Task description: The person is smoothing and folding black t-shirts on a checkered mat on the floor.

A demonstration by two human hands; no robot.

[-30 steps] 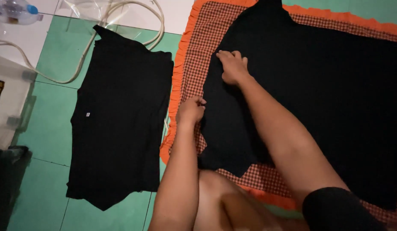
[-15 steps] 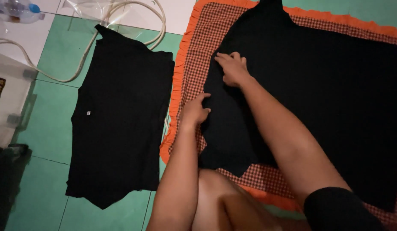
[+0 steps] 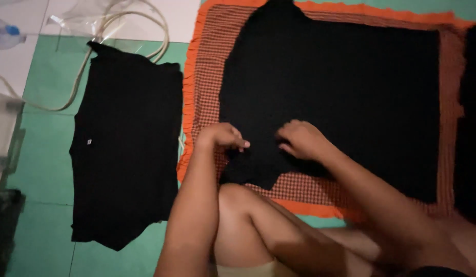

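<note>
A black garment lies spread flat on a red checked mat with an orange frill. My left hand rests on the garment's near left corner, fingers curled onto the cloth. My right hand presses on the same near edge a little to the right, fingers bent down on the fabric. Whether either hand pinches the cloth is not clear in the dim light. My bare knee sits just below both hands.
A second black garment lies flat on the green tiled floor to the left of the mat. A pale hose loops at the back left. A plastic bottle and a dark bin stand along the left edge.
My right hand has drawn back from the garment's far left edge to its near edge, close beside the left hand. The view has shifted right and closer.
</note>
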